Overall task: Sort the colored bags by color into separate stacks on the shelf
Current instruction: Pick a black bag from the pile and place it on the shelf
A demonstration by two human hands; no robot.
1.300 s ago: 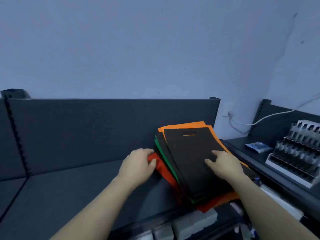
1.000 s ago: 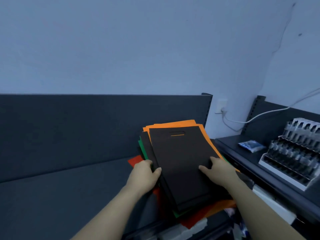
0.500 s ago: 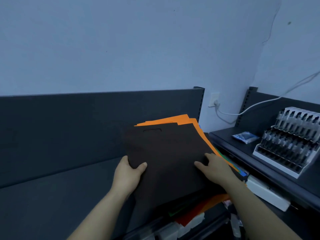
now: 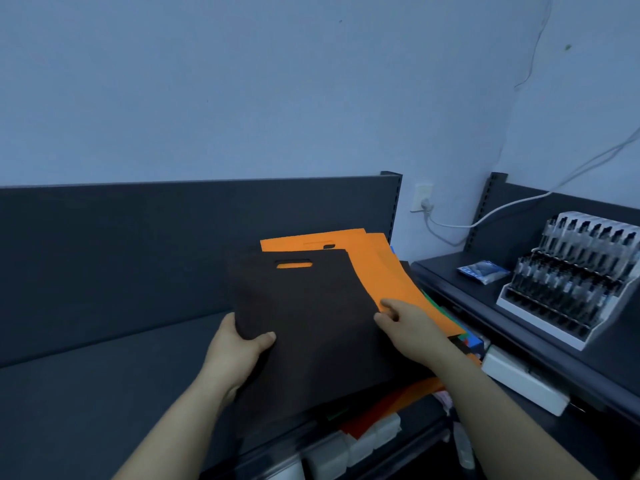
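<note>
Between the two hands, the black bag [image 4: 311,323] no longer lies flat. A second ago it sat square on top of the mixed pile [image 4: 381,420]; now it is raised and drawn off to the left. The left hand [image 4: 239,344] clamps its left edge, thumb on top and fingers tucked out of sight underneath. At the opposite edge the right hand [image 4: 408,327] has its fingertips curled right where black meets orange. Whether they pinch the bag or only pin down the sheet below, I cannot tell.

Just beyond the right hand's fingertips, the orange bags [image 4: 377,271] are now uncovered across most of their right side, and orange shows through the black bag's handle slot. Under that hand's wrist a green edge [image 4: 433,303] and some red and orange corners stick out of the pile, so several colours are left to separate.

The change suggests that one bag is free of the stack and ready to start, or join, a black stack. To the left of the left hand's grip the dark shelf [image 4: 104,375] runs on, and that looks the natural place to set it down. The bag is limp and is held at its edges only, so it may sag or fold in the middle as it travels. The lower sheets could also drag along with it if the right hand lets go early.
</note>
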